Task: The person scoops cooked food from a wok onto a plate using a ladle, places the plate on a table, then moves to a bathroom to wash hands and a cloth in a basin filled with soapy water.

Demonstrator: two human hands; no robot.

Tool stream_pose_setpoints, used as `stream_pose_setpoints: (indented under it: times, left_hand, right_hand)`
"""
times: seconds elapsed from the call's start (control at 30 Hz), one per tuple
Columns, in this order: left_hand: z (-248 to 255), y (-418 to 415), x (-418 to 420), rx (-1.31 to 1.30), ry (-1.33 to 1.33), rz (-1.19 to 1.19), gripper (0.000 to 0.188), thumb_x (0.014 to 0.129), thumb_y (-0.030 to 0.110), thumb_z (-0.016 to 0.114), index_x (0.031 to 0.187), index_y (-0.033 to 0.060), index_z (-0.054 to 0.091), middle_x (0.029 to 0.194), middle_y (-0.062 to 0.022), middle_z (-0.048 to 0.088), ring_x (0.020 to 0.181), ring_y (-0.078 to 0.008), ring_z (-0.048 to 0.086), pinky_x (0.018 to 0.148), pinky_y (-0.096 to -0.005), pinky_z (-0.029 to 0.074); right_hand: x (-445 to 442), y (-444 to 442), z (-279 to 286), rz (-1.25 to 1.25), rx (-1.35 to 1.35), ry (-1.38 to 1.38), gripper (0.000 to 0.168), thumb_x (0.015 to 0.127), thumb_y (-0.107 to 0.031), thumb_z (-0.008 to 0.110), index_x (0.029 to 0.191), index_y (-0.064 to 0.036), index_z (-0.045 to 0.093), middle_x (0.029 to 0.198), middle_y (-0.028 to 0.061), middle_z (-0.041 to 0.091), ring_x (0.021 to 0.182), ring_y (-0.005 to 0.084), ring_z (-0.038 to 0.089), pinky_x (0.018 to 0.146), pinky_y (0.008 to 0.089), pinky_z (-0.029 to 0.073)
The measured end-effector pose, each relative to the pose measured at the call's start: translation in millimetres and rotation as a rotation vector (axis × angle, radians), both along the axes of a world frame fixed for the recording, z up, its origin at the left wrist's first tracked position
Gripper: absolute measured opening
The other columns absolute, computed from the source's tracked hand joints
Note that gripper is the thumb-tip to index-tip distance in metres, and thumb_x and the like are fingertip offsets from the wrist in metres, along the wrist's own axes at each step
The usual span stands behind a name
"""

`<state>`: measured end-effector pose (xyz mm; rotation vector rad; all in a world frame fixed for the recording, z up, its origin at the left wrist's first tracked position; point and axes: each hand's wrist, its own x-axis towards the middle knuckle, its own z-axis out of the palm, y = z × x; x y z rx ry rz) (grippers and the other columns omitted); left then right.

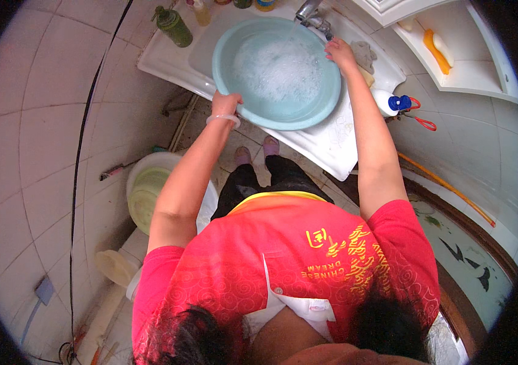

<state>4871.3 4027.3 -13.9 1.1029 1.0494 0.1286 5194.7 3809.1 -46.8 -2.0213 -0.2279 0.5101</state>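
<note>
A light blue plastic basin (282,119) sits on the white sink (332,153), holding water topped with white foam (282,68). From the chrome faucet (309,16) a thin stream of water runs into it. My left hand (226,105), with a pale bangle at the wrist, grips the basin's near left rim, thumb over the edge. At the far right rim, beside the faucet's lower end, is my right hand (342,54); its fingers are bent, and whether they hold the rim or only touch it is unclear.
A green pump bottle (174,27) stands at the sink's far left. On the right are a grey cloth (364,55), a white bottle with blue cap (384,102) and red-handled scissors (423,122). An open white cabinet (469,73) juts out at upper right. Basins (149,196) lie low left.
</note>
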Motion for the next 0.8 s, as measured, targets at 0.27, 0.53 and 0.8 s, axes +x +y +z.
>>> stream_pose_setpoints:
  times: [0.27,0.53,0.8]
  left_hand:
    - [2.2,-14.4,-30.1,-0.044,-0.108,0.119,0.047,0.061,-0.010,0.059,0.108,-0.0031,0.056,0.092,-0.0103,0.063,0.080,-0.0239,0.059,0.066,-0.0337,0.047]
    - [24.9,-15.7,-44.3,-0.019,-0.111,0.061,0.043,0.067,-0.010,0.057,0.109,-0.0009,0.055,0.089,-0.0095,0.060,0.073,-0.0221,0.057,0.065,-0.0333,0.048]
    - [27.2,-35.6,-66.2,-0.094,-0.141,0.108,0.047,0.067,-0.009,0.058,0.113,-0.0003,0.053,0.094,-0.0100,0.060,0.078,-0.0227,0.058,0.066,-0.0334,0.050]
  right_hand:
    - [-19.8,-31.9,-4.8,0.124,-0.603,-0.214,0.048,0.086,-0.033,0.066,0.118,0.002,0.061,0.106,0.0196,0.067,0.097,0.0321,0.065,0.087,0.0368,0.049]
    - [-40.7,-59.9,0.1,-0.021,-0.310,-0.222,0.048,0.086,-0.032,0.066,0.120,0.001,0.060,0.115,0.0228,0.065,0.108,0.0368,0.062,0.093,0.0408,0.047]
    - [-76.4,-66.2,36.5,-0.102,-0.349,-0.342,0.044,0.086,-0.030,0.067,0.115,0.002,0.062,0.108,0.0229,0.067,0.103,0.0374,0.063,0.090,0.0425,0.048]
